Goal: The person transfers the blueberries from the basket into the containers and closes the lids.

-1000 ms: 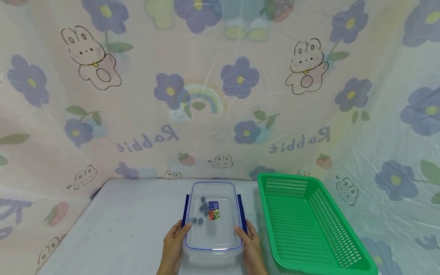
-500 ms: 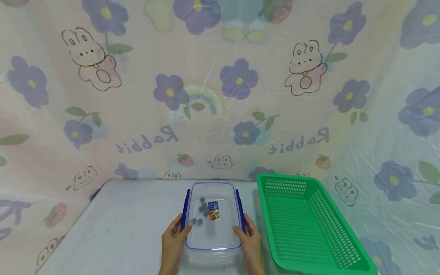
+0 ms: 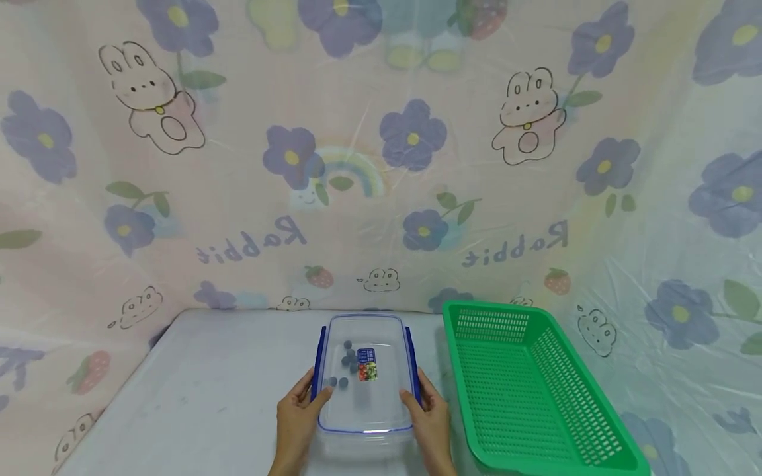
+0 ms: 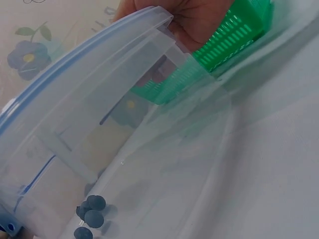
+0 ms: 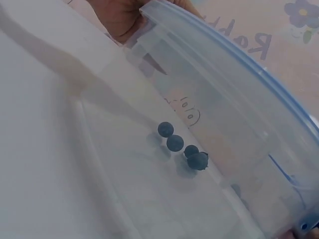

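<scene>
A clear plastic food container (image 3: pixel 381 413) with a blue-edged lid on top stands on the white table. Several blueberries (image 3: pixel 346 360) lie inside, toward its left half; the left wrist view shows more blueberries (image 4: pixel 94 218) through the clear wall. My left hand (image 3: pixel 296 410) grips the near left side, thumb on the lid's rim and fingers at the blue left latch (image 3: pixel 318 363). Opposite it, my right hand (image 3: pixel 433 416) holds the right side, its thumb over the lid and fingers at the right latch (image 3: pixel 413 363). The undersides of my fingers are mostly hidden.
Close on the right is a large green plastic basket (image 3: pixel 469 396) with slotted walls. A patterned curtain (image 3: pixel 357 264) rises behind the table (image 3: pixel 196 396) and along both sides. A small printed label (image 3: pixel 367 365) shows at the middle of the lid.
Both latches now reach slightly higher along the lid's sides in the head view. My right hand has drawn inward a little, its thumb farther over the lid. The basket stays in place.
</scene>
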Motion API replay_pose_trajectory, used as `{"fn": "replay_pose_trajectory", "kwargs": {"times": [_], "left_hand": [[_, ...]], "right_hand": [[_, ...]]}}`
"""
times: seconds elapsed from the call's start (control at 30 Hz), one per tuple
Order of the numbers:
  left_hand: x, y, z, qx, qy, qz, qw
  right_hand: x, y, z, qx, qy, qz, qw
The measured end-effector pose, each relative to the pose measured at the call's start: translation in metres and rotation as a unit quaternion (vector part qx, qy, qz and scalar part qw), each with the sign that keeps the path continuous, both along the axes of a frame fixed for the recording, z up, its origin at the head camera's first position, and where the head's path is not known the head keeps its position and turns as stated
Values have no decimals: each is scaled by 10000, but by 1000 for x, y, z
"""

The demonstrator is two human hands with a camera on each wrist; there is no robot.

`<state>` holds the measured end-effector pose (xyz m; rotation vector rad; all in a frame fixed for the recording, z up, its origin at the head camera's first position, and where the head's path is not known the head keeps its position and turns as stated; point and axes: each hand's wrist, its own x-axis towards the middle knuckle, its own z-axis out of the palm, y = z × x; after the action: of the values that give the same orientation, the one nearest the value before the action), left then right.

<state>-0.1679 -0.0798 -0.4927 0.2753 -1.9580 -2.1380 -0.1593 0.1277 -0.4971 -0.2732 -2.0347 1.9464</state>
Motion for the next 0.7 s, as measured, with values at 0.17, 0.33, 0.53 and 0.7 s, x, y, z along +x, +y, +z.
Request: {"fn": "replay_pose_trajectory", "kwargs": {"times": [0.17, 0.33, 0.53, 0.7], "left_hand": [[2, -3, -2, -180, 103, -24, 9998], [4, -2, -1, -557, 333, -146, 9978], [5, -2, -2, -889, 367, -189, 9952], [10, -5, -3, -1280, 254, -416, 9906]], "right_hand": [[2, 1, 3, 325, 163, 172, 9992], [4, 2, 5, 525, 147, 146, 9984], [6, 3, 5, 611, 81, 108, 9980], [15, 3, 6, 1354, 105, 102, 9907]]}}
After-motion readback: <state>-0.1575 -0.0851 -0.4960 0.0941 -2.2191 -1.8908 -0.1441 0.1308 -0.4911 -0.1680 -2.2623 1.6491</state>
